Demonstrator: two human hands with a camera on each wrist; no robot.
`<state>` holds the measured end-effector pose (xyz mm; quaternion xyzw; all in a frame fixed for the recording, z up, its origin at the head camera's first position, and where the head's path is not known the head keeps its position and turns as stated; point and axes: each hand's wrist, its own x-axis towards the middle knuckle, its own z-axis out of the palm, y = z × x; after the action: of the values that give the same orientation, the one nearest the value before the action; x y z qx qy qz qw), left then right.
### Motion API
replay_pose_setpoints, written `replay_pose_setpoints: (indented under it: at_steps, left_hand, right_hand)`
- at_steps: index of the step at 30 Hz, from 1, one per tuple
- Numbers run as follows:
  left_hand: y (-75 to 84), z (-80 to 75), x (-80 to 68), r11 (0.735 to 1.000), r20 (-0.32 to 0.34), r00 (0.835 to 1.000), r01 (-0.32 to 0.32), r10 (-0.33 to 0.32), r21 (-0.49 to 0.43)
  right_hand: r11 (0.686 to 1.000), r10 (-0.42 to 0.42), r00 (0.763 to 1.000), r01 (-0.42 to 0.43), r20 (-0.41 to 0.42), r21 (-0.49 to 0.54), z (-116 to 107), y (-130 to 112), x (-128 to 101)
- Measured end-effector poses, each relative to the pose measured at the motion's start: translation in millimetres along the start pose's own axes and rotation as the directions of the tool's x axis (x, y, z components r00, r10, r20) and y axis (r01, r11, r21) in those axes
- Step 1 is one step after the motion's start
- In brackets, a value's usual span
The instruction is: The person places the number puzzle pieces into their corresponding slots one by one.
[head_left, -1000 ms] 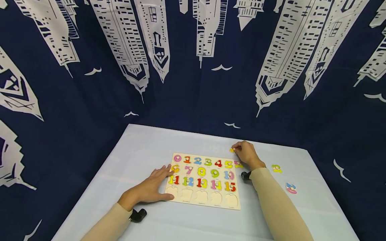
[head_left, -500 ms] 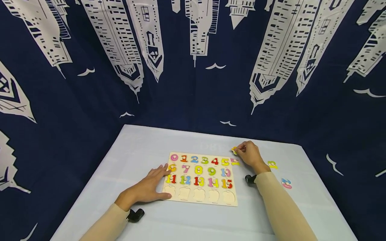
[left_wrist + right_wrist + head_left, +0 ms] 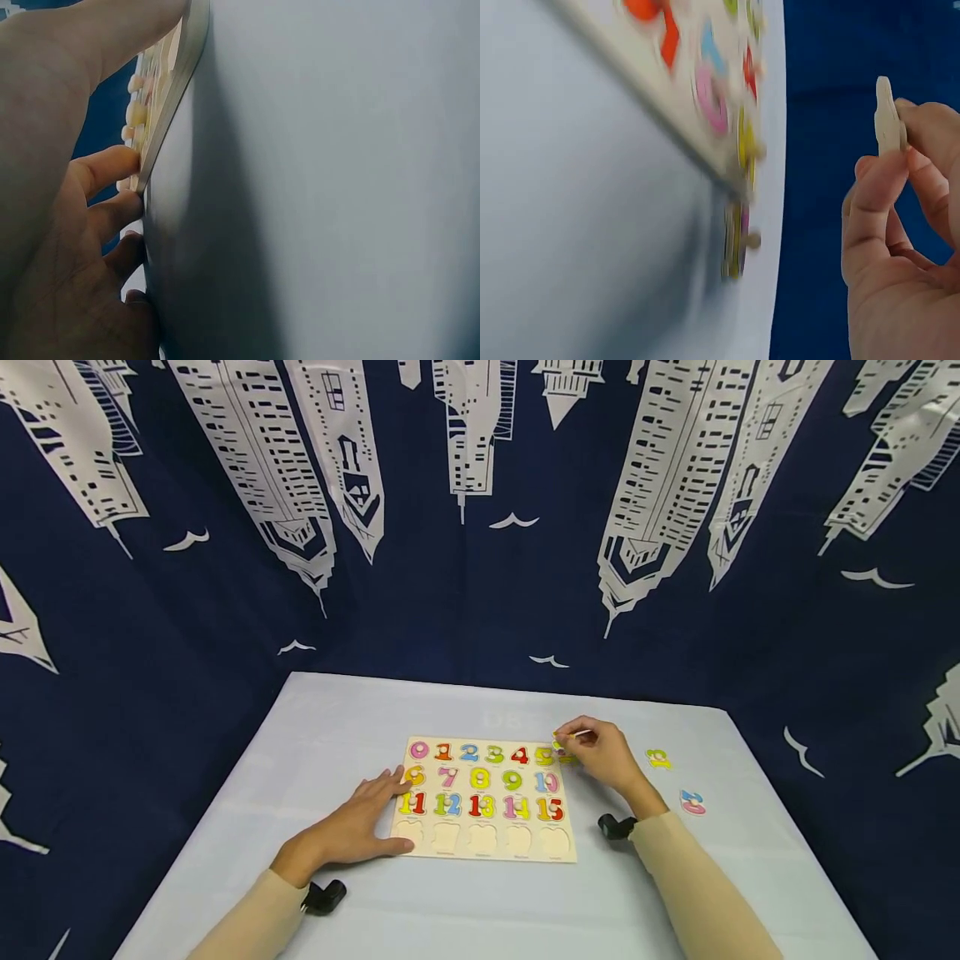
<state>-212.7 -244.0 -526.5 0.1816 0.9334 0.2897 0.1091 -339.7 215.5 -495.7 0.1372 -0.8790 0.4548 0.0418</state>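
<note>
Right hand (image 3: 603, 758) pinches a small yellow number piece (image 3: 559, 739) between the thumb and the fingers. The piece is in the air, just above the far right corner of the number board (image 3: 486, 799). In the right wrist view you see the plain wood back of the piece (image 3: 887, 114), held on its edge by the fingertips (image 3: 877, 176).

Left hand (image 3: 352, 827) lies flat on the white table (image 3: 360, 718), with its fingers straight. The fingertips touch the left edge of the board, by the 6 and the 11. In the left wrist view the fingers (image 3: 105, 166) press right against the thin side of the board (image 3: 176, 75).

On the board the numbers 0 to 15 sit in their spots. The row of spots nearest the person has only bare wood shapes.

One more pink and yellow piece (image 3: 567, 757) lies touching the right edge of the board, partly hidden under the right hand. A yellow and green piece (image 3: 658, 758) lies on the table well to the right of the board. A pink and blue piece (image 3: 692, 802) lies even farther right.

Both arms wear tan sleeves (image 3: 697, 893). Behind the table hangs a dark blue curtain (image 3: 480, 568) with white towers on it.
</note>
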Motion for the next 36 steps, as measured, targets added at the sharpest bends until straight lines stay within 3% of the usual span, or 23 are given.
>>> replay_pose_setpoints:
  at_steps: [6, 14, 21, 24, 28, 32, 36]
  left_hand:
    - [-1.5, 1.9, 0.6, 1.000, -0.003, 1.000, -0.015, 0.015, 0.000]
    - [-0.7, 0.6, 1.3, 1.000, -0.005, 1.000, -0.023, 0.023, 0.001]
    - [-0.7, 1.3, 0.9, 1.000, -0.001, 1.000, -0.016, 0.016, 0.000]
    - [-1.2, -0.1, 1.4, 1.000, -0.001, 1.000, -0.021, 0.021, -0.007]
    - [-2.3, -2.0, 1.6, 0.999, 0.003, 0.999, -0.033, 0.033, -0.008]
    - [-2.9, -3.9, 0.6, 0.999, 0.007, 0.999, -0.043, 0.043, -0.013]
    - [-3.4, -5.3, -1.0, 0.999, 0.019, 0.999, -0.043, 0.044, -0.024]
  right_hand:
    - [0.991, -0.027, 0.991, 0.009, 0.133, 0.137, 21, -25, -25]
    - [0.963, -0.076, 0.961, 0.001, 0.266, 0.271, 55, -53, -41]
    - [0.933, -0.053, 0.927, -0.086, 0.371, 0.349, 94, -78, -53]
    - [0.945, -0.061, 0.924, -0.069, 0.377, 0.321, 111, -87, -56]
    - [0.980, -0.159, 0.929, 0.108, 0.334, 0.166, 132, -97, -59]
    - [0.968, -0.245, 0.915, 0.248, 0.321, 0.033, 152, -106, -62]
    - [0.959, -0.263, 0.905, 0.282, 0.335, -0.009, 170, -115, -65]
